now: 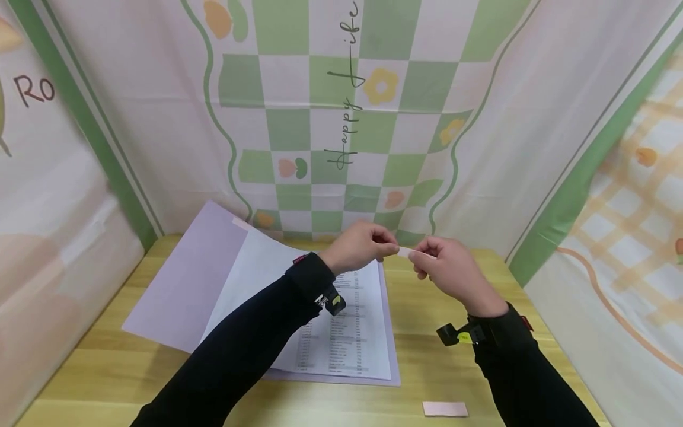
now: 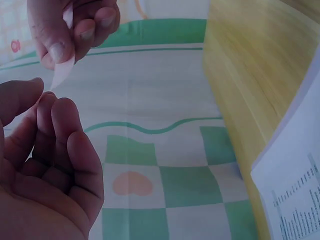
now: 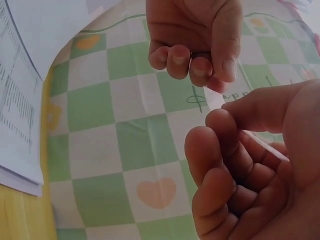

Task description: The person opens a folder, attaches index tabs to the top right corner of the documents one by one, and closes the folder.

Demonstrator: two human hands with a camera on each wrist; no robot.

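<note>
Both hands are raised over the far right part of the table, holding a thin pale pinkish strip [image 1: 405, 252] between them. My left hand [image 1: 360, 246] pinches one end between thumb and forefinger. From the right, my right hand [image 1: 453, 270] pinches the strip with thumb and forefinger, and the rest of it [image 3: 267, 145] runs back past the fingers into the palm. The strip curves slightly in the short gap between the hands, clear in the left wrist view. Below the left arm lies an open light purple folder [image 1: 187, 284] with printed sheets [image 1: 363, 332], partly covered by that sleeve.
A small flat pink piece [image 1: 445, 409] lies near the table's front edge. Another pale pink strip [image 1: 242, 223] sits at the top of the folder beside the sheets. Patterned cloth [image 1: 336, 130] hangs behind the wooden table [image 1: 427, 356] and on both sides.
</note>
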